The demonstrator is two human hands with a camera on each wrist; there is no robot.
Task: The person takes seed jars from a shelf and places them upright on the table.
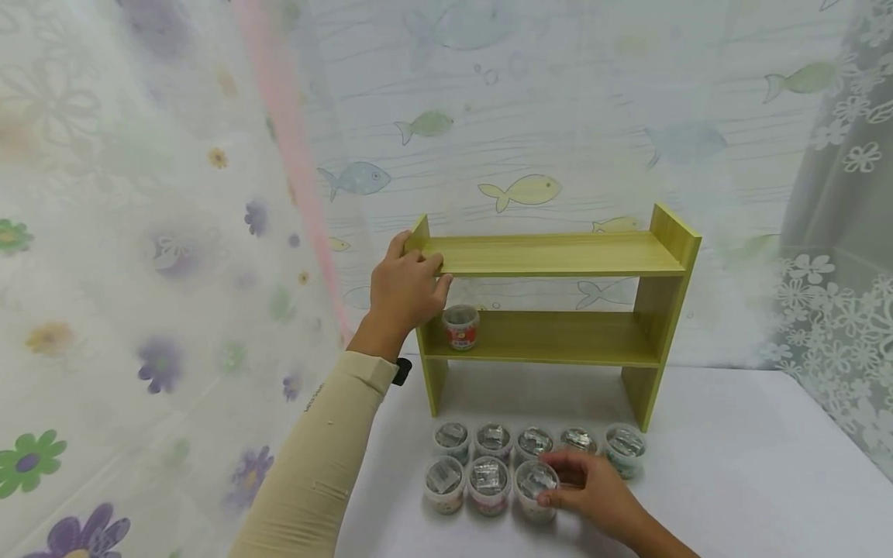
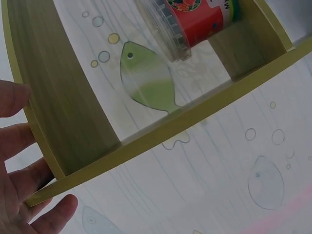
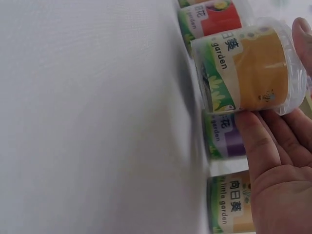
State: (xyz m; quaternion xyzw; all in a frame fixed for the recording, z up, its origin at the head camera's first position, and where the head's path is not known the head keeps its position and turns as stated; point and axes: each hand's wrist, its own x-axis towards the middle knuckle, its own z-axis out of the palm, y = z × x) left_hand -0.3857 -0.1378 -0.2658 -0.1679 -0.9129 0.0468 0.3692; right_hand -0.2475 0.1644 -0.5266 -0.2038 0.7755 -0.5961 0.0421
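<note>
With my left hand [image 1: 408, 285] I grip the upper left corner of a small wooden shelf [image 1: 551, 257]. In the left wrist view its fingers [image 2: 19, 139] lie along the side panel and the thumb is by the board's end. A clear plastic tub with a red label [image 1: 461, 332] stands at the left of the middle board, below that hand. My right hand [image 1: 603, 500] holds another clear-lidded tub [image 1: 536, 496] between thumb and fingers, at the right end of the front row. Its label [image 3: 263, 68] shows orange in the right wrist view.
Several similar lidded tubs stand in two rows before the shelf, among them a front tub [image 1: 488, 484] and a back right tub [image 1: 625, 449]. A white cloth [image 1: 725, 465] covers the table. A fish-patterned curtain [image 1: 593, 101] hangs behind, a flowered curtain [image 1: 139, 294] at the left.
</note>
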